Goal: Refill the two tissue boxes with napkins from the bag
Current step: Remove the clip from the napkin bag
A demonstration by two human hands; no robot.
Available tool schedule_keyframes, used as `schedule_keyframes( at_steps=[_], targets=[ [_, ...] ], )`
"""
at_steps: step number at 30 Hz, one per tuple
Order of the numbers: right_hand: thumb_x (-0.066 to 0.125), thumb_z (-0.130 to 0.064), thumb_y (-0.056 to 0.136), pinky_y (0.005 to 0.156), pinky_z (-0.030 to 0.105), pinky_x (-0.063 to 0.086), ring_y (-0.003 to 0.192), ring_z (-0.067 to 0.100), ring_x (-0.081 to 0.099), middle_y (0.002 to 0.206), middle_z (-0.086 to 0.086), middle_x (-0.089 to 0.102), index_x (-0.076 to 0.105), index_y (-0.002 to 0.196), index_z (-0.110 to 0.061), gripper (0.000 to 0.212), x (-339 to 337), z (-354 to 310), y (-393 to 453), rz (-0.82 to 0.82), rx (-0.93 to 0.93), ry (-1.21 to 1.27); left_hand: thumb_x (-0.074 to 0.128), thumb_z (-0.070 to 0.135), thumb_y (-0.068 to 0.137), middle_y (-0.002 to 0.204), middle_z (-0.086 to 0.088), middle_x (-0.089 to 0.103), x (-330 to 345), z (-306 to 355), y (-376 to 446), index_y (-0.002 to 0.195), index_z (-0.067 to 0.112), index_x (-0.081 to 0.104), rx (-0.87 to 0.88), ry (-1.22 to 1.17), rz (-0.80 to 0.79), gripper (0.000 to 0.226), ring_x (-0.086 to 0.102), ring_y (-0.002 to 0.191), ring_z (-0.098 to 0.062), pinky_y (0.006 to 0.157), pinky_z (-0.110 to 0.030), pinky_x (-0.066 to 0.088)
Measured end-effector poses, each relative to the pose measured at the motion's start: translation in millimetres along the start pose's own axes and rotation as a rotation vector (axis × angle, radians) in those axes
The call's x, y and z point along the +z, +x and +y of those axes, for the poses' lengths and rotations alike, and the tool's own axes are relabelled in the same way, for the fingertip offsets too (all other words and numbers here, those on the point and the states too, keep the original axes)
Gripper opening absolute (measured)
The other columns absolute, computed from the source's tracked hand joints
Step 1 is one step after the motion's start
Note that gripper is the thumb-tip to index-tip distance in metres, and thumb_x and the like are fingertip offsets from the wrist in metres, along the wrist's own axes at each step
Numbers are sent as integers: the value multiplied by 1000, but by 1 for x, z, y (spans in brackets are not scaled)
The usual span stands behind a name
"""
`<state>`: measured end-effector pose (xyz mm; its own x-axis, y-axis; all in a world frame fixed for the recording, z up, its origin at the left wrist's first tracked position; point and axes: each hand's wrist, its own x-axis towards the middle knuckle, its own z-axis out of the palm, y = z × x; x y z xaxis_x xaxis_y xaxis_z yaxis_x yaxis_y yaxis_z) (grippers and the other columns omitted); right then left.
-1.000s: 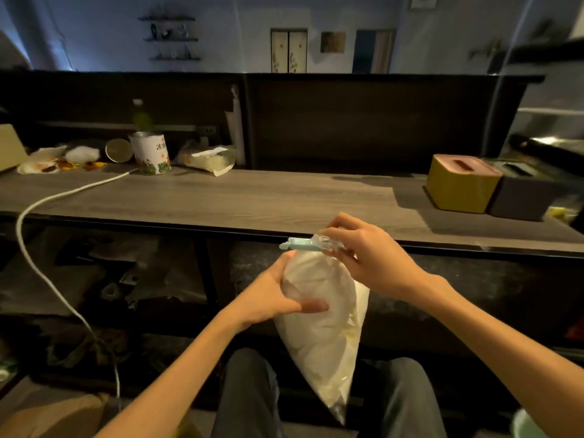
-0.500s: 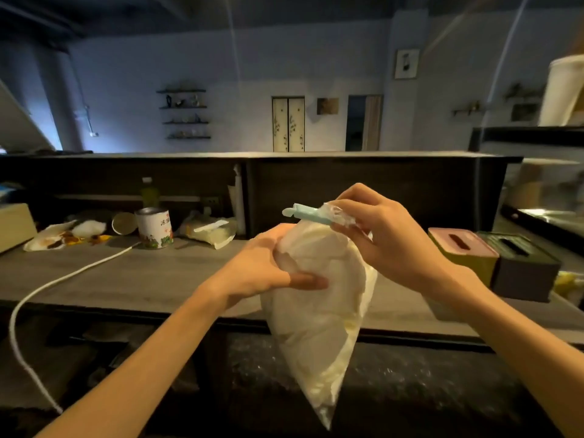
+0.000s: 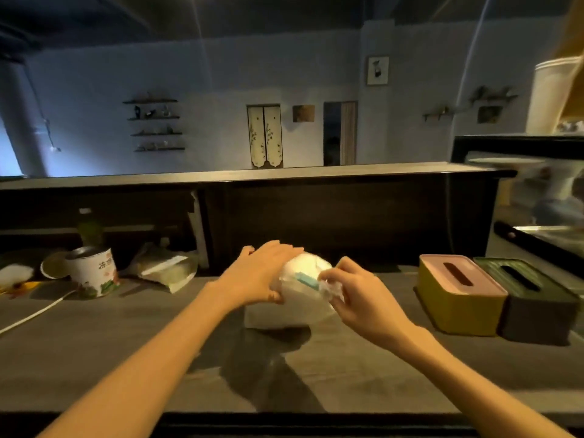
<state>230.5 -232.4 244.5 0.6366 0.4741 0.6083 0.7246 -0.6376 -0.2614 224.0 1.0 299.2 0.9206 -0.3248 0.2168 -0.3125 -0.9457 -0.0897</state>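
Napkin bag [image 3: 303, 298] stands on the counter [image 3: 158, 343], left of two tissue boxes [image 3: 458, 298], left hand [image 3: 262, 276] grasping its side, right hand [image 3: 354, 295] pinching its clipped neck.

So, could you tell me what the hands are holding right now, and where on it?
Both hold the napkin bag on the counter. The left hand grips its rounded side; the right hand pinches its twisted neck, by the blue clip.
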Motion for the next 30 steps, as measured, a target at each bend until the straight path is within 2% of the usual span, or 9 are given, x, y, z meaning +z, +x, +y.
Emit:
schedule_keyframes(
  at_steps=[3, 5, 8, 11, 14, 19, 24, 27, 30],
  targets=[
    [65, -36, 98, 70, 12, 49, 86, 4, 63, 112, -20, 50, 61, 124, -30, 27, 35, 33, -18, -33, 102, 72, 77, 45, 81, 142, 2, 36, 46, -1, -3, 145, 30, 36, -124, -12, 145, 77, 33, 136, -21, 109, -38, 35],
    [65, -45, 95, 66, 11, 49, 84, 1, 63, 99, -22, 56, 59, 119, -32, 28, 44, 42, -19, 33, 183, 174, 77, 42, 81, 106, 3, 46, 60, 7, -4, 108, 21, 50, -225, -134, 444, 44, 49, 99, -16, 82, -29, 44],
    [72, -42, 91, 66, 11, 50, 87, -4, 62, 82, -17, 61, 57, 111, -32, 27, 57, 44, -9, 85, 226, 301, 69, 37, 92, 65, -3, 62, 69, 21, 0, 85, 12, 52, -352, -723, 439, 31, 61, 57, -15, 54, -37, 56],
    [71, -46, 89, 66, 13, 51, 84, -2, 62, 85, -17, 62, 56, 111, -34, 29, 72, 42, 6, 69, 185, 318, 61, 42, 96, 76, -4, 73, 74, 30, 13, 96, 13, 61, -364, -1023, 321, 29, 72, 68, -14, 60, -43, 62],
    [69, -50, 88, 68, 18, 55, 80, -1, 63, 88, -18, 63, 54, 112, -36, 31, 88, 51, 23, 50, 128, 277, 64, 45, 93, 101, 4, 71, 86, 30, 33, 109, 24, 60, -376, -1146, 308, 26, 73, 85, -10, 65, -30, 62],
    [68, -34, 94, 72, 13, 49, 90, 3, 65, 115, -12, 66, 55, 118, -29, 28, 105, 75, 49, 17, 13, 131, 63, 45, 94, 96, 7, 70, 107, 21, 63, 102, 26, 64, -520, -1177, 386, 21, 69, 87, -4, 72, -21, 59],
    [77, -29, 89, 72, 16, 54, 89, 0, 65, 99, -20, 63, 57, 112, -34, 31, 123, 95, 55, 59, 99, 399, 64, 36, 96, 113, 7, 66, 125, 23, 79, 124, 30, 61, -491, -1244, 615, 29, 66, 101, -9, 75, -23, 60],
    [75, -42, 90, 75, 20, 57, 94, 6, 67, 101, -17, 66, 60, 115, -31, 32, 118, 101, 52, 41, 130, 576, 68, 33, 94, 103, 18, 69, 133, 29, 83, 112, 39, 65, -461, -1344, 633, 20, 66, 100, -1, 82, -29, 60],
    [57, -45, 98, 76, 26, 59, 91, 9, 69, 97, -15, 69, 64, 113, -24, 26, 102, 100, 59, 122, 188, 694, 72, 32, 90, 100, 16, 69, 131, 38, 95, 109, 33, 66, -428, -1369, 652, 20, 65, 96, 2, 81, -25, 58]
  ],
)
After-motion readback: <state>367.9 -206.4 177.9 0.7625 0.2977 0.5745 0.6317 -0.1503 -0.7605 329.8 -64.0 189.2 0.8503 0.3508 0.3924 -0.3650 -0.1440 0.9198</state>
